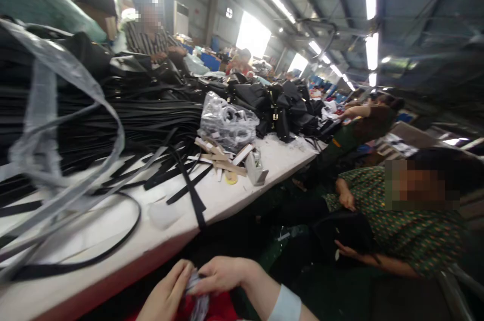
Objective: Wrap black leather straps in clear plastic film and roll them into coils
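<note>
At the bottom of the head view, my left hand [172,288] and my right hand [219,274] are close together, just off the table's front edge. Between them is a crumpled, greyish, shiny piece of plastic [192,283], pinched by the fingers of both hands. Its lower part hangs down over something red [223,307]. What the plastic contains, if anything, cannot be made out. A light-coloured band or cuff [285,305] is around my right forearm.
The white table [227,205] bears black straps [151,114], clear plastic strips [86,76], a plastic bag of rolls [227,122], cardboard pieces [217,154] and black bags [291,104]. A person in a patterned shirt [412,230] sits at the right; another in stripes [143,39] is across the table.
</note>
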Tool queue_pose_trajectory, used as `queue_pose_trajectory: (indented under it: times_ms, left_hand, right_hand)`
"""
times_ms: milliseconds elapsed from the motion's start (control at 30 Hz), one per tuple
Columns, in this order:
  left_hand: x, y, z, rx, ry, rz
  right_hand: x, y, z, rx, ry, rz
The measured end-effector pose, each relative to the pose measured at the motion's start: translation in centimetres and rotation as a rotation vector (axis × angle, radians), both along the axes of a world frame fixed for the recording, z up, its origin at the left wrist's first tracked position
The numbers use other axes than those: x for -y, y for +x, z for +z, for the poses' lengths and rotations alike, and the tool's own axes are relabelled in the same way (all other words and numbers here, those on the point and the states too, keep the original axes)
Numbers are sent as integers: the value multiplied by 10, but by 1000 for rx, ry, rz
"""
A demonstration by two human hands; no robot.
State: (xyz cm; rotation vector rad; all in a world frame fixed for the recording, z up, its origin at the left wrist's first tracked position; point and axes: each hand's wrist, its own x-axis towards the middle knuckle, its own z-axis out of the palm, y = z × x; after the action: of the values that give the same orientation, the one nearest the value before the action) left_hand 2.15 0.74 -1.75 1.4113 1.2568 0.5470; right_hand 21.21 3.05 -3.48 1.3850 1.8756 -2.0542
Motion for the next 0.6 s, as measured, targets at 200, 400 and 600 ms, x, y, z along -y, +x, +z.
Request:
queue_pose_trajectory:
  times_ms: [200,400,600]
  left_hand:
    - [1,3,-8,38,-44,-84]
    - [6,6,-6,33,-60,-28]
    - [9,4,-2,27,-43,3]
  right_hand:
    - [9,5,-1,-16,-21,-52]
    - [-47,14,30,69,535,-328]
    - [-128,18,35,477,995,-473]
